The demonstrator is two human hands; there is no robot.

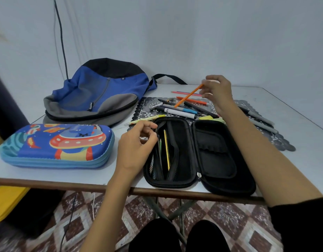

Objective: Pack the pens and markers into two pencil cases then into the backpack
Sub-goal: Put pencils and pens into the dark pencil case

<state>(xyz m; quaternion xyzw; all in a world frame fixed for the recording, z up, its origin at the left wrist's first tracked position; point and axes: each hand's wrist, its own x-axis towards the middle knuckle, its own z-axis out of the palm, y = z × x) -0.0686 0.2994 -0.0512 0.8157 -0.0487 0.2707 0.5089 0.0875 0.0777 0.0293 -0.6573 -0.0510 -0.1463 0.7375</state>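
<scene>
Head cam: right hand [217, 91] pinches the orange pen [189, 96] by its end, left hand [135, 150] pinches the black pencil case [217, 157] pocket, so that flimsy grip could drop it.

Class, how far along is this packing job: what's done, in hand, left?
Done: the black pencil case lies open with a yellow pencil in its pocket. In hand: the right hand pinches an orange pen; the left hand is at the pocket's edge. Left: most pens lie on the mat, the blue case is closed, and neither case is in the backpack.
</scene>
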